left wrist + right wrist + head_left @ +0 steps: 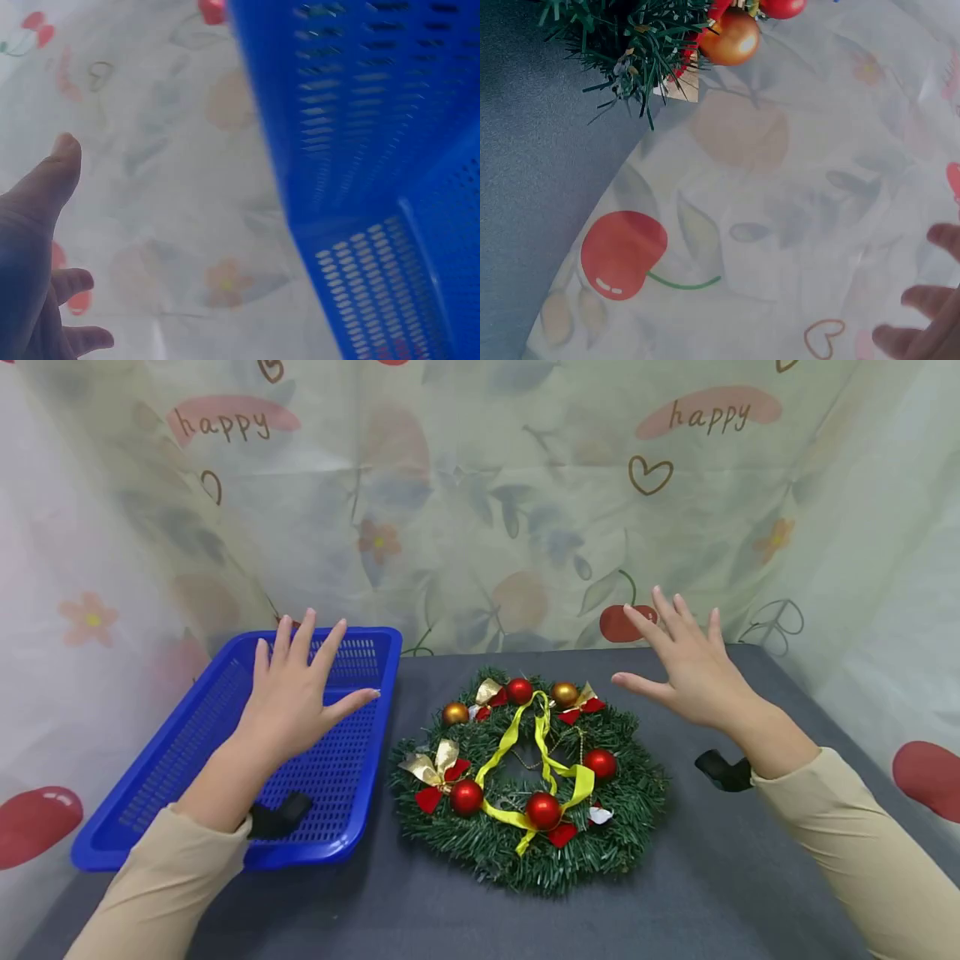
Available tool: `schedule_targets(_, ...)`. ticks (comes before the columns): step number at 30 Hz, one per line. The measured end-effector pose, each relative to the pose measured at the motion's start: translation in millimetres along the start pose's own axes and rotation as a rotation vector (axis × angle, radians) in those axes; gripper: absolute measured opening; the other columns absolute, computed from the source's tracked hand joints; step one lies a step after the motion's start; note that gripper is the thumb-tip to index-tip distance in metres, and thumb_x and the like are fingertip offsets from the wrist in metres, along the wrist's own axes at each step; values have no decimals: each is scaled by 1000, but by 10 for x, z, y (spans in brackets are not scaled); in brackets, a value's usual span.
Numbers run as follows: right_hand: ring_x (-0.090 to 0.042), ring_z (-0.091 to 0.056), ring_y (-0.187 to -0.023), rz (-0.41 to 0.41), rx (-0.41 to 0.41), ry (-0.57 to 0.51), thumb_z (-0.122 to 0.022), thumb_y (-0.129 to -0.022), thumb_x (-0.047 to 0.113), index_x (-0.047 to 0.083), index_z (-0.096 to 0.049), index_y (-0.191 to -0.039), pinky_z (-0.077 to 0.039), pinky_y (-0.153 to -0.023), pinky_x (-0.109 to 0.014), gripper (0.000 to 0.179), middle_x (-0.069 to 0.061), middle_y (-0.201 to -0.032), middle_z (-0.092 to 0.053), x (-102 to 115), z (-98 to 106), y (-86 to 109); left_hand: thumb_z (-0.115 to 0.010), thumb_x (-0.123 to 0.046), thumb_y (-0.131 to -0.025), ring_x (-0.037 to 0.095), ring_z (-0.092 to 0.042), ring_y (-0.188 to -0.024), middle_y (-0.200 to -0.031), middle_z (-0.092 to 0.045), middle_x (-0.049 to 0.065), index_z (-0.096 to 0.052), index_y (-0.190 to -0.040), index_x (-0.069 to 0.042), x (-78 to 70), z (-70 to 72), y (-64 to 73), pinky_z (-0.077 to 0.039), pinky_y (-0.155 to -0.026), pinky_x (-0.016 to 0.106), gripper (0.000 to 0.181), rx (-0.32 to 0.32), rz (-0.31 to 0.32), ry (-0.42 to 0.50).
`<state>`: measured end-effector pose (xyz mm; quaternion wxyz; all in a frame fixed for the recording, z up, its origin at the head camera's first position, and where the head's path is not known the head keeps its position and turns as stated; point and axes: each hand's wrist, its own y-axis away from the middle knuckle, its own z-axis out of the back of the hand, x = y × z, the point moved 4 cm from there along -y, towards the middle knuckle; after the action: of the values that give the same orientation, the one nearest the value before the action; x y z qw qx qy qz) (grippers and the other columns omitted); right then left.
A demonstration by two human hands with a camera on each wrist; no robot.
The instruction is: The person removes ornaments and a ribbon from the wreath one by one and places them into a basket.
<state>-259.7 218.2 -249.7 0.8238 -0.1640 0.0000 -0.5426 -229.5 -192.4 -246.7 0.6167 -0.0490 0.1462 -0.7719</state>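
Observation:
A green wreath (622, 827) lies on the dark grey table. Red baubles (467, 797), gold baubles (455, 714) and gold-and-red bows (435, 768) decorate it, and a yellow ribbon (513, 732) trails over its middle. With fingers spread, my left hand (288, 702) hovers above the blue plastic basket (386, 693), touching nothing that I can see. My right hand (693, 672), fingers spread too, is held up beyond the wreath's right side and apart from it. In the right wrist view, a gold bauble (731, 36) shows at the wreath's edge.
The slotted basket stands left of the wreath, its inner floor bare. A patterned curtain (465, 527) with cherries, flowers and lettering encloses the table (720, 893) at the back and both sides. Black straps (723, 771) show at both wrists.

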Motion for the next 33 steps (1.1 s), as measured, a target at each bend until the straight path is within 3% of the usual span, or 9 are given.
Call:
schedule_targets(4, -41, -4, -145, 34, 23, -118, -63, -86, 44, 22, -22, -150, 7, -110, -67, 79, -13, -159, -2, -42, 16, 55, -53, -59, -86, 43, -2, -144, -156, -8, 21, -18, -150, -17, -99, 105, 96, -5, -113, 64, 84, -21, -32, 79)
schedule_targets(8, -40, -11, -144, 48, 91, -239, -67, -85, 36, 21, -26, -148, -2, -111, -65, 77, -11, -158, -7, -106, -56, 119, -55, -55, -87, 43, -10, -143, -155, -17, 21, -25, -149, -15, -249, 144, 185, -10, -112, 63, 79, -35, -107, 159)
schedule_targets(14, -43, -18, -140, 87, 179, -306, -68, -84, 36, 19, -29, -147, -26, -101, -67, 76, -13, -157, -11, -170, -239, 226, -56, -53, -87, 40, -17, -143, -155, -21, 16, -28, -148, -17, -476, 51, 268, -19, -112, 60, 76, 51, -168, 222)
schedule_targets(22, -45, -22, -138, 146, 223, -339, -74, -79, 35, 16, -37, -142, -27, -101, -67, 76, -18, -154, -20, -206, -422, 314, -55, -55, -87, 35, -27, -140, -154, -25, 10, -34, -144, -20, -720, -42, 353, -31, -108, 57, 71, 165, -215, 286)
schedule_targets(33, -44, -22, -139, 143, 293, -380, -76, -75, 41, 15, -40, -141, -27, -101, -67, 80, -16, -154, -21, -225, -599, 385, -58, -52, -86, 28, -43, -132, -145, -40, 7, -43, -139, -18, -1035, -305, 494, -42, -103, 47, 66, 246, -333, 306)
